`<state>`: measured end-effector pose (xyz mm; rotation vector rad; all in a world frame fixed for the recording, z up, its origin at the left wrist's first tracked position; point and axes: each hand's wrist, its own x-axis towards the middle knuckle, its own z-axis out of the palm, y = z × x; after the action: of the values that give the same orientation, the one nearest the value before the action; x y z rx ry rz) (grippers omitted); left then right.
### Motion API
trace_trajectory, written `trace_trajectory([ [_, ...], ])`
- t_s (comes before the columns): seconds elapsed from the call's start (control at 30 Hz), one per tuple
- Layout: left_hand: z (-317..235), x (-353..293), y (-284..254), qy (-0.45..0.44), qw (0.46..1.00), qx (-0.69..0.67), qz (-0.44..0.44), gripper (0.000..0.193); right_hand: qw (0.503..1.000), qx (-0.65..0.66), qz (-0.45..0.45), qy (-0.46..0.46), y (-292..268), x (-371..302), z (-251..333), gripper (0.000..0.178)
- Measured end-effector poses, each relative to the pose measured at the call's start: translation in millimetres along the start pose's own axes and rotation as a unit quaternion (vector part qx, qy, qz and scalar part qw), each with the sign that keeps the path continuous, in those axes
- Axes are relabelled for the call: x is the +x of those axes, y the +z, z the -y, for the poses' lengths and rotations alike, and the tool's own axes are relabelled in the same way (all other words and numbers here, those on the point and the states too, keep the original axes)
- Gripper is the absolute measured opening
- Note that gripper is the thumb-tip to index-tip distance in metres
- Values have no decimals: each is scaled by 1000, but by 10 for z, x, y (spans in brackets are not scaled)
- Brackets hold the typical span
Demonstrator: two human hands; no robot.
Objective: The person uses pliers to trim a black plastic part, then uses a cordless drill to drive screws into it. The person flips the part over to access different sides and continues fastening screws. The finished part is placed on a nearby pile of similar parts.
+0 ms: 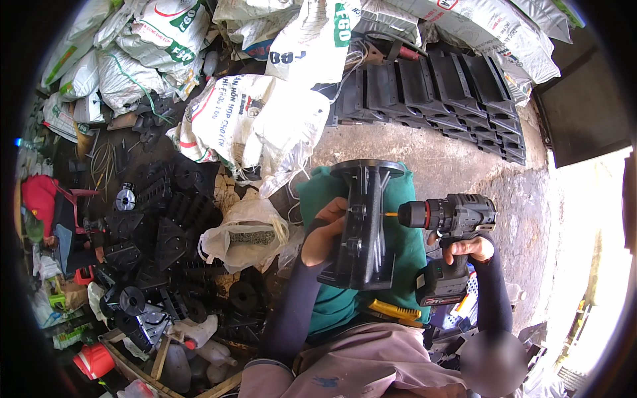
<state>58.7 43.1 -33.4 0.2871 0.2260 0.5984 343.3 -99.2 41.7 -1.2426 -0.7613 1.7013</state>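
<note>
My left hand (323, 233) grips a black plastic part (363, 225) at centre frame, holding it upright over my green-clad knee (406, 242). My right hand (466, 248) is closed round the grip of a cordless drill (448, 229), right of centre, its bit touching the part's side. A white bag (247, 237) of screws lies just left, beside a heap of black parts (159, 245) on the floor.

1. Hard daylight comes from the right; the ground strip (600, 265) at that edge is blown out to white glare.
2. The left side lies in dim shade; fisheye bending curves the rim, with black vignette corners; focus is fairly sharp centrally.
</note>
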Motion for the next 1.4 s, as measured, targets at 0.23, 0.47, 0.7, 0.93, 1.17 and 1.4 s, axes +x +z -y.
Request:
trace_trajectory([
  [0.23,-40,4,-34,-9,999,11,29,16,998,26,50,1,-104,56,-64,62],
  [0.47,-78,-7,-29,-27,999,35,1,14,1000,-5,18,4,-54,40,-32,56],
  [0.7,-116,42,18,-43,999,18,2,12,999,-16,-41,24,23,-42,0,58],
  [0.93,-133,30,33,-50,999,21,-5,12,998,-21,-56,31,-13,-46,-55,48],
  [1.17,-120,55,-4,-42,999,20,24,13,999,-15,-40,26,-50,-47,-86,57],
  [1.4,-206,-6,113,-3,982,176,-74,16,998,-8,-58,21,44,-59,-20,53],
])
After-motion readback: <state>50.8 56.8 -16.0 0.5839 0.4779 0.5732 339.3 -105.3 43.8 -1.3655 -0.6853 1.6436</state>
